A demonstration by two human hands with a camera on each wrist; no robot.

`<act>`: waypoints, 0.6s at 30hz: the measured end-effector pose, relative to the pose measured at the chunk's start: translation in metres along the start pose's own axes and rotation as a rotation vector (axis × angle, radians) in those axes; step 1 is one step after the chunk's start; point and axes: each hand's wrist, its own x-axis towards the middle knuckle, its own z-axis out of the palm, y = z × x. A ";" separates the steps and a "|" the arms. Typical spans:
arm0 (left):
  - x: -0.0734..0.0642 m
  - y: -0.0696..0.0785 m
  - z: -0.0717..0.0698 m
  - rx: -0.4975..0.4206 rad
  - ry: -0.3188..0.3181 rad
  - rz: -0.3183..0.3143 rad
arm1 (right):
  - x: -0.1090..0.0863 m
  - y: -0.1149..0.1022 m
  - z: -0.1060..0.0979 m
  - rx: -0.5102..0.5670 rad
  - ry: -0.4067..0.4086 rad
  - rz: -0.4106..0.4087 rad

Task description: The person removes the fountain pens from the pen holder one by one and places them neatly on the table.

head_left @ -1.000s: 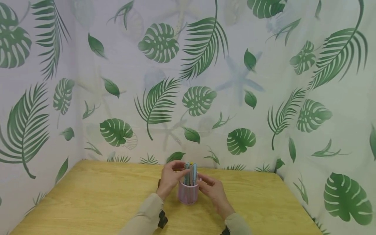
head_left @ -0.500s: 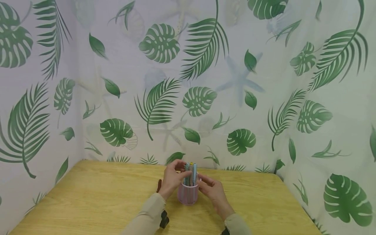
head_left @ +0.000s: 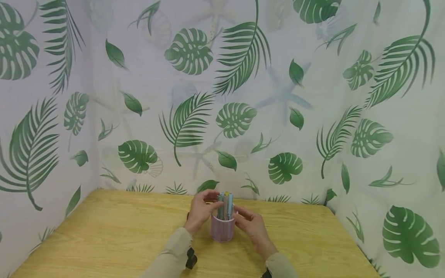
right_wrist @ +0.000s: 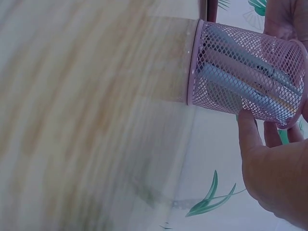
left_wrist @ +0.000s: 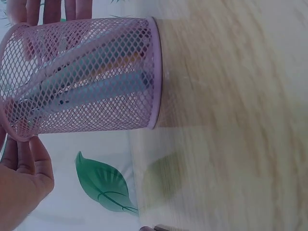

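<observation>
Pink wire-mesh pen holder (head_left: 222, 230) stood upright on the wood-grain table (head_left: 121, 231), close to the middle of its width and between the person's two hands. Contents: a bunch of slim pens (head_left: 225, 210), all inside the one round compartment, their upper ends rising well above the rim. Colours noted: light blue, teal-grey and dull pink, plus one yellow top at the back of the bunch. Through the mesh, both wrist views showed the pens' lower parts leaning at differing slants, some crossing; exact count could not be made.

Left hand (head_left: 201, 210): curved round the upper part of the pens, thumb in front, fingers bent behind; could not tell whether any single pen was pinched. Right hand (head_left: 253, 227): held the holder at its right side, near the rim, fingers bent, one fingertip against the mesh in the right wrist view.

Surroundings: beige sleeves (head_left: 170, 253) on both arms, a black device (head_left: 191, 259) by the left cuff. Behind the table hung a pale backdrop (head_left: 243, 154) printed with green leaves and faint starfish. Part of a dark reddish-brown object (right_wrist: 211, 10) showed beyond the holder's base, mostly hidden, identity unclear.
</observation>
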 end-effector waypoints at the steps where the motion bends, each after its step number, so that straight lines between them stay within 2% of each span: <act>1: 0.000 0.000 -0.001 -0.004 0.000 -0.005 | 0.000 0.000 0.000 -0.002 -0.004 0.001; 8: 0.003 -0.001 -0.004 -0.038 -0.013 -0.013 | 0.003 0.002 -0.001 -0.001 -0.001 0.010; 15: 0.005 0.006 -0.009 -0.080 -0.029 0.045 | 0.003 0.002 0.001 -0.006 -0.003 0.003; 18: 0.006 0.009 -0.012 -0.113 -0.036 0.048 | 0.002 0.001 0.001 0.000 -0.006 0.010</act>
